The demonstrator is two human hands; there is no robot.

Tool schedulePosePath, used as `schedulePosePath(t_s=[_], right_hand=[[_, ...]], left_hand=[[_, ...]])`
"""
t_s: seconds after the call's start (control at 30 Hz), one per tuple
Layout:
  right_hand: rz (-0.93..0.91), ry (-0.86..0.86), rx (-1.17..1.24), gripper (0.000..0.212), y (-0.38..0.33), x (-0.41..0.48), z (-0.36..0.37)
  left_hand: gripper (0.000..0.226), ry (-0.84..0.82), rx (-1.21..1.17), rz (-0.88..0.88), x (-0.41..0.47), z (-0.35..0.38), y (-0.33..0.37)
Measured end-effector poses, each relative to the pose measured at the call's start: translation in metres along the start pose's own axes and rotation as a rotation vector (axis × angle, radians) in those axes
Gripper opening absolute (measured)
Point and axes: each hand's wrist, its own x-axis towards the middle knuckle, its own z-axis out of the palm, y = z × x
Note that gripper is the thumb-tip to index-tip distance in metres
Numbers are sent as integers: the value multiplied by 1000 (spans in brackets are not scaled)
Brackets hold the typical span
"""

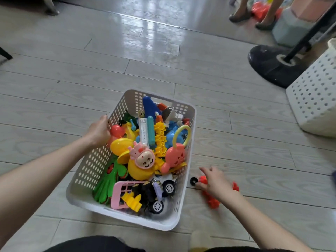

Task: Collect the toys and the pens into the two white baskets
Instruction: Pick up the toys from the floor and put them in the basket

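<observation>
Left hand: arm stretched forward from the lower left, grip curled over the left rim of the near basket, fingers hooked on the wall's edge.
Right hand: arm reaching from the lower right down to the floor, palm down over a red toy; whether the grip has pinched it I cannot tell.
Near basket: white plastic, rectangular with rounded corners, walls pierced with rows of oval holes; it sits on the floor between the two arms, heaped with toys.
Toys inside: a yellow egg-shaped figure with a pink face, a green hand-shaped clapper, a pink grid frame, a black car with white wheels, a salmon rattle with a yellow loop, a yellow toothed block strip.
Red toy: knobbly plastic, on the floor just right of the near basket, partly under the right hand, a small black wheel at its end.
Second basket: white, same perforated walls, at the far right, well apart.
Floor: pale grey wood-grain planks, glossy further off.
</observation>
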Motion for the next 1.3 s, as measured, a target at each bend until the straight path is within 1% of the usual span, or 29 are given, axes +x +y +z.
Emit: schedulePosePath(t_s=[0.1, 0.27, 0.37, 0.4, 0.47, 0.6, 0.7, 0.77, 0.8, 0.87, 0.93, 1.0, 1.03, 1.1, 1.17, 1.23, 1.3], right_hand=[[-68, 43, -69, 54, -7, 8, 7], [-254, 63, -162, 32, -11, 13, 22], [-321, 112, -133, 27, -5, 17, 29], [-309, 117, -63, 26, -4, 18, 28], [-253, 147, 154, 23, -1, 20, 21], [-155, 337, 557, 17, -9, 8, -29], [-212, 454, 871, 9, -25, -14, -71], [-300, 480, 1015, 17, -44, -34, -90], [-339, 475, 1037, 18, -54, -42, -93], [-413, 415, 1043, 15, -72, -51, -92], [-451, 289, 1032, 6, -86, -54, -79], [-440, 233, 921, 20, -89, -52, -66], [-436, 239, 885, 23, -87, -51, -62], [-427, 304, 886, 18, -82, -50, -59], [-392, 437, 879, 11, -71, -45, -55], [-309, 572, 827, 6, -52, -35, -47], [-188, 627, 726, 8, -28, -22, -30]], left_hand=[[27, 15, 8, -4, 1, 4, -1], [28, 37, 54, -42, -6, 2, 7], [27, 38, 67, -53, -7, 2, 7], [26, 40, 66, -56, -7, 2, 7], [26, 41, 64, -66, -6, 2, 6], [24, 40, 64, -70, -7, 3, 7], [20, 41, 55, -64, -6, 3, 7], [19, 42, 48, -61, -6, 3, 6], [18, 40, 44, -61, -6, 3, 6], [17, 43, 44, -64, -7, 2, 6], [16, 48, 45, -66, -7, 2, 6], [16, 49, 42, -64, -6, 3, 6], [16, 52, 41, -60, -6, 3, 6], [18, 57, 37, -58, -5, 2, 5], [20, 52, 27, -58, -5, 2, 4], [22, 49, 23, -53, -7, 2, 3], [22, 51, 16, -48, -8, 2, 5]])
